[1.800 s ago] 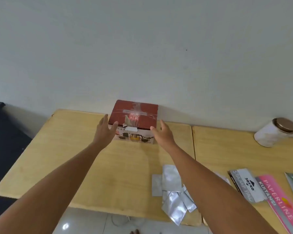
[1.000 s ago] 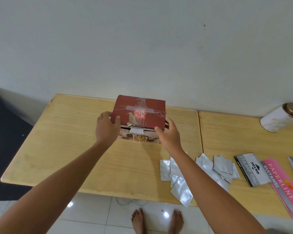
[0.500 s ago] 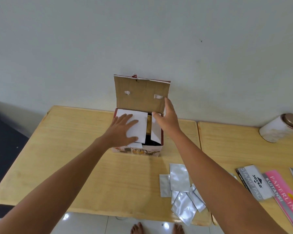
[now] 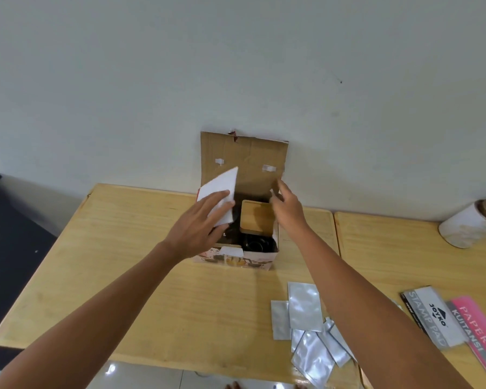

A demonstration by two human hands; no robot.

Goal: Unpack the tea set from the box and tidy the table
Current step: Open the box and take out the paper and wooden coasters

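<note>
Head view, box: the box (image 4: 237, 256) stands on the left table (image 4: 124, 262), near the wall, with its lid (image 4: 244, 164) raised upright. I judge the lid is up so that both hands can reach inside.

Head view, left hand: the left hand (image 4: 197, 228) presses with nearly straight fingers on the white flap (image 4: 219, 197) and tips it up and to the left. It grasps nothing; it seems to push the flap away to uncover the inside.

Head view, right hand: the right hand (image 4: 286, 209) is at the right edge of the box, fingers loose and slightly bent. A small white corner shows at its fingertips, but I cannot tell if it pinches it.

Head view, tea set: it is not yet taken out. A wooden piece (image 4: 257, 217) and dark round pieces (image 4: 257, 244) are visible inside the box.

Head view, table things: silver sachets (image 4: 306, 324) lie near the front edge, well apart from the box. Stationery packs (image 4: 432, 318) and a white jar (image 4: 469, 223) are on the right table.

Head view, step: opening the box, an early stage.
</note>
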